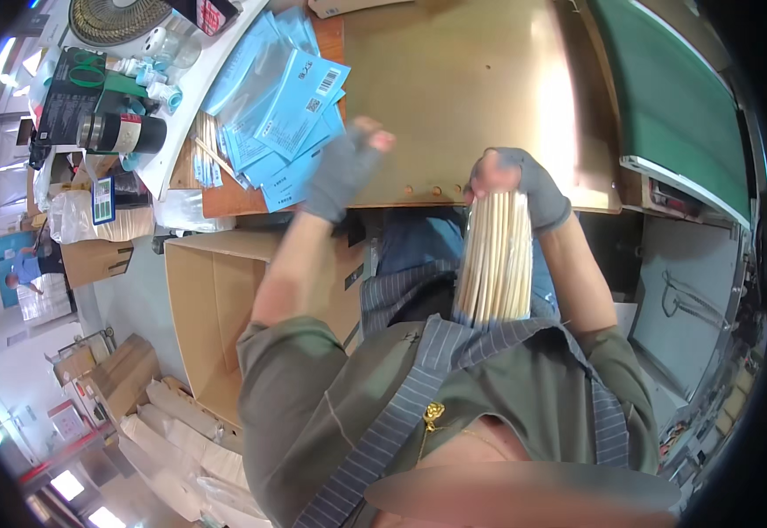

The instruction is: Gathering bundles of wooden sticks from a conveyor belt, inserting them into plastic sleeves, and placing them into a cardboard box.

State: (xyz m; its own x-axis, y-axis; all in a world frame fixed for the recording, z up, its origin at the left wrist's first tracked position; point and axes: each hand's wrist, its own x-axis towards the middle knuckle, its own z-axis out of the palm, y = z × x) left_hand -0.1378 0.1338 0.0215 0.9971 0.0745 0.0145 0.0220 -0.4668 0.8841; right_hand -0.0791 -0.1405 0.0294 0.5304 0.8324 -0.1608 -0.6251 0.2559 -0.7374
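Note:
My right hand (508, 172), in a grey fingerless glove, is closed on the upper end of a clear bag of thin wooden sticks (494, 255). The bag hangs down in front of my striped apron, past the table's near edge. My left hand (348, 165), gloved the same way, is over the table just right of the pile of blue printed packets (300, 101). Motion smears its fingers, so I cannot make out whether they hold anything. Several loose wooden sticks (210, 141) lie at the left side of the packets.
A smooth tan board (454, 88) covers the table ahead. A green surface (678, 97) stands at right. On the white table at left are a dark thermos (128, 133), a woven basket (117, 19) and small bottles. An open cardboard box (212, 308) sits below at left.

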